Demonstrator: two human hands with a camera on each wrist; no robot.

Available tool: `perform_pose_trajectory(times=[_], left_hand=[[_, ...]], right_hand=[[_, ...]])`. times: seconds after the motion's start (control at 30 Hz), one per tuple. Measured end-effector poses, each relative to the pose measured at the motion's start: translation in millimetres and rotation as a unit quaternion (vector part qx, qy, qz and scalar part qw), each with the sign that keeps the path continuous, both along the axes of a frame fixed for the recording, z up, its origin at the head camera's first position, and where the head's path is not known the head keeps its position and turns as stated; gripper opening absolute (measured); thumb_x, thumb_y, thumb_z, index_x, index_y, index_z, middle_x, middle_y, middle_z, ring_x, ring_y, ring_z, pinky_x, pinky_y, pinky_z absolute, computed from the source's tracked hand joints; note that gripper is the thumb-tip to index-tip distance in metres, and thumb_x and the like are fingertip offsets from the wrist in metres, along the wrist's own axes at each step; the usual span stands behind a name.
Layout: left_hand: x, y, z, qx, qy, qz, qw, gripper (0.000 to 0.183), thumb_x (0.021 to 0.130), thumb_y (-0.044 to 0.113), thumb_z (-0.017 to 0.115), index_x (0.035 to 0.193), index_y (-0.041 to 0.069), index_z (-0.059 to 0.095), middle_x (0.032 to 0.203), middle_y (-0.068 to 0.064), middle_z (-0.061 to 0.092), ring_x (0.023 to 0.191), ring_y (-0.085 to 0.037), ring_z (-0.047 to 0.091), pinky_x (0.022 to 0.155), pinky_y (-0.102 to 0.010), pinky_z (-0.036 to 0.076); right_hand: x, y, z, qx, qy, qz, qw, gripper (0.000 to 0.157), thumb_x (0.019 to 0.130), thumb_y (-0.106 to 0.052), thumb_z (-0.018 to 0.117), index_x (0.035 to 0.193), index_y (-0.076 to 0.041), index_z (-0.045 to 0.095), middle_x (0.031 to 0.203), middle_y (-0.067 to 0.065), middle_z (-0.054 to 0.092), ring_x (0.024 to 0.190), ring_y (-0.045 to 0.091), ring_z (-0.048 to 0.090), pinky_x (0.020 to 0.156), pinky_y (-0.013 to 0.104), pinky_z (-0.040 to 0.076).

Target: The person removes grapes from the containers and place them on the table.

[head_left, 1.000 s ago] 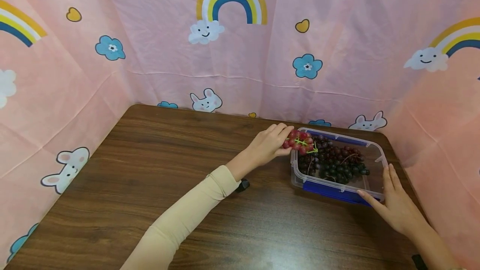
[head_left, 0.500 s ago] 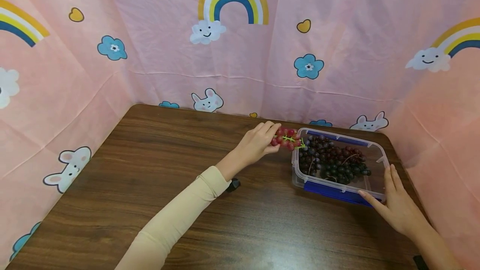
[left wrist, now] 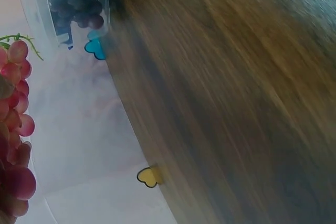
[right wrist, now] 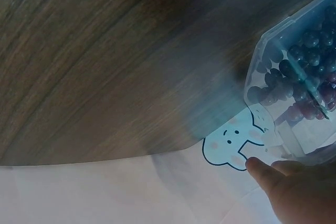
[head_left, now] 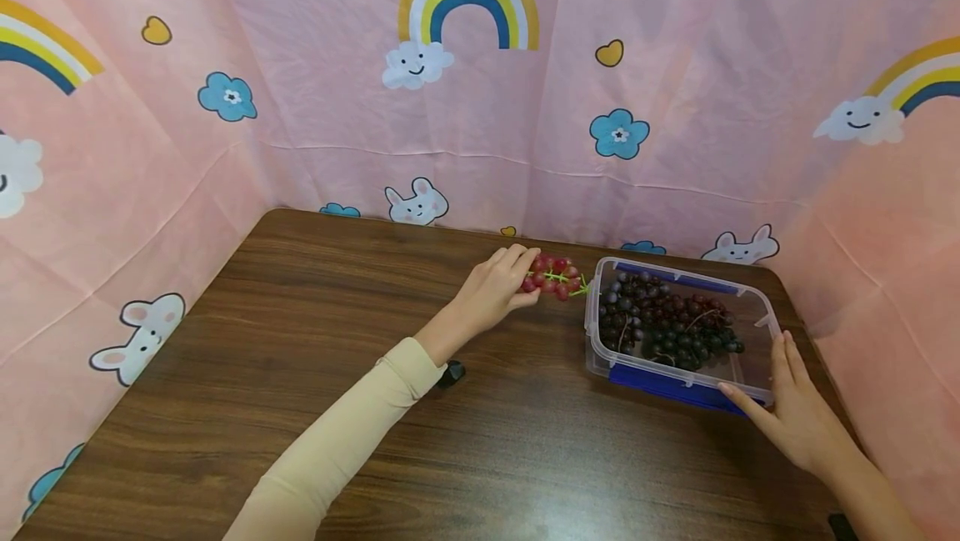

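A bunch of red grapes [head_left: 555, 277] with a green stem is held in my left hand [head_left: 483, 295], just left of a clear plastic container [head_left: 686, 388]. The stem end points toward the container's left wall. Close up in the left wrist view, the red grapes [left wrist: 16, 111] hang along the left edge, partly covering the fingers. My right hand [head_left: 798, 408] rests at the container's near right corner, fingers straight along its right side and thumb at the front rim. Inside the container lie dark purple, reddish and dark green grapes [head_left: 678, 324].
The container has blue clips along its long sides and stands near the back right of the brown wooden table [head_left: 480, 458]. A pink patterned cloth [head_left: 510, 124] hangs behind the table and at both sides. A small black object [head_left: 452, 373] shows beneath the left wrist.
My left hand has drawn the red grapes leftward, from over the container's left rim to beside it. The right hand and the container stay in place.
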State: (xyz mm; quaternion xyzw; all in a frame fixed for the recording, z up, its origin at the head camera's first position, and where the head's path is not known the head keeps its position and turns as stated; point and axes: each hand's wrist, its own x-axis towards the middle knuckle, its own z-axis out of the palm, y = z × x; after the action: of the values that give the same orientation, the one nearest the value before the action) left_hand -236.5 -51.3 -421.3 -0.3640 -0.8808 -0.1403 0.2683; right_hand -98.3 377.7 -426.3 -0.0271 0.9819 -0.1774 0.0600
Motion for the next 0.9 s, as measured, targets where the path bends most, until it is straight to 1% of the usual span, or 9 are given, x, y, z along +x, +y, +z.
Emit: perform_pose_trajectory(times=[0.17, 0.33, 0.5, 0.57, 0.67, 0.77, 0.83, 0.9], left_hand=[[-1.1, -9.2, -1.8, 0.006, 0.000, 0.010, 0.9999, 0.053, 0.093, 0.022, 0.083, 0.134, -0.006, 0.065, 0.117, -0.016, 0.069, 0.090, -0.027, 0.067, 0.069, -0.032, 0.061], [-0.9, -19.3, -3.0, 0.010, -0.015, 0.018, 0.9997, 0.054, 0.093, 0.022, 0.082, 0.135, -0.007, 0.064, 0.118, -0.017, 0.069, 0.095, -0.028, 0.068, 0.073, -0.033, 0.062], [1.8, -30.8, -3.1, 0.009, -0.021, 0.028, 0.9993, 0.054, 0.093, 0.023, 0.083, 0.134, -0.008, 0.063, 0.118, -0.017, 0.069, 0.097, -0.030, 0.068, 0.077, -0.036, 0.063], [2.5, -35.7, -3.1, 0.009, -0.019, 0.032, 0.9993, 0.055, 0.093, 0.023, 0.083, 0.134, -0.008, 0.063, 0.118, -0.017, 0.069, 0.097, -0.030, 0.068, 0.078, -0.037, 0.063], [3.7, -43.6, -2.7, 0.010, -0.012, 0.037, 0.9992, 0.056, 0.092, 0.023, 0.085, 0.133, -0.008, 0.063, 0.117, -0.018, 0.068, 0.097, -0.030, 0.068, 0.078, -0.037, 0.063], [4.6, -51.8, -2.4, 0.014, -0.006, 0.042, 0.9990, 0.056, 0.091, 0.022, 0.086, 0.132, -0.009, 0.064, 0.116, -0.018, 0.069, 0.097, -0.031, 0.069, 0.077, -0.037, 0.063], [5.1, -57.3, -2.2, 0.015, -0.005, 0.046, 0.9988, 0.058, 0.089, 0.022, 0.087, 0.132, -0.009, 0.064, 0.116, -0.019, 0.069, 0.098, -0.032, 0.069, 0.077, -0.038, 0.063], [5.7, -62.7, -1.8, 0.017, -0.005, 0.049, 0.9986, 0.057, 0.089, 0.021, 0.087, 0.132, -0.009, 0.064, 0.116, -0.019, 0.068, 0.097, -0.033, 0.069, 0.075, -0.038, 0.063]], right_hand=[[0.1, 0.6, -0.2, 0.002, 0.001, 0.001, 1.000, 0.113, 0.107, -0.056, 0.054, 0.159, 0.009, -0.022, 0.165, 0.033, -0.028, 0.138, 0.075, 0.022, 0.099, 0.084, 0.033], [-0.5, 2.1, -1.5, -0.001, 0.002, 0.003, 1.000, 0.113, 0.107, -0.056, 0.054, 0.159, 0.009, -0.022, 0.165, 0.031, -0.030, 0.139, 0.075, 0.022, 0.099, 0.084, 0.032], [-0.3, 4.0, -3.4, 0.001, 0.021, 0.010, 1.000, 0.113, 0.106, -0.055, 0.056, 0.159, 0.011, -0.018, 0.166, 0.032, -0.026, 0.142, 0.073, 0.018, 0.100, 0.084, 0.030], [-0.1, 5.4, -4.5, 0.003, 0.035, 0.016, 0.999, 0.112, 0.106, -0.053, 0.057, 0.160, 0.011, -0.016, 0.167, 0.033, -0.024, 0.144, 0.072, 0.015, 0.103, 0.084, 0.028], [0.2, 8.3, -6.7, 0.008, 0.055, 0.031, 0.998, 0.109, 0.106, -0.052, 0.058, 0.161, 0.011, -0.013, 0.167, 0.032, -0.023, 0.149, 0.067, 0.008, 0.112, 0.081, 0.019], [0.4, 11.3, -8.5, 0.018, 0.072, 0.048, 0.996, 0.107, 0.106, -0.050, 0.058, 0.161, 0.014, -0.008, 0.168, 0.035, -0.018, 0.155, 0.059, -0.004, 0.121, 0.075, 0.005], [0.0, 13.1, -8.7, 0.026, 0.076, 0.058, 0.995, 0.106, 0.107, -0.050, 0.058, 0.161, 0.015, -0.006, 0.167, 0.037, -0.016, 0.157, 0.054, -0.011, 0.124, 0.069, -0.003], [-0.9, 14.7, -7.9, 0.033, 0.077, 0.064, 0.994, 0.106, 0.107, -0.050, 0.058, 0.160, 0.017, -0.005, 0.166, 0.039, -0.014, 0.157, 0.052, -0.014, 0.125, 0.066, -0.008]])
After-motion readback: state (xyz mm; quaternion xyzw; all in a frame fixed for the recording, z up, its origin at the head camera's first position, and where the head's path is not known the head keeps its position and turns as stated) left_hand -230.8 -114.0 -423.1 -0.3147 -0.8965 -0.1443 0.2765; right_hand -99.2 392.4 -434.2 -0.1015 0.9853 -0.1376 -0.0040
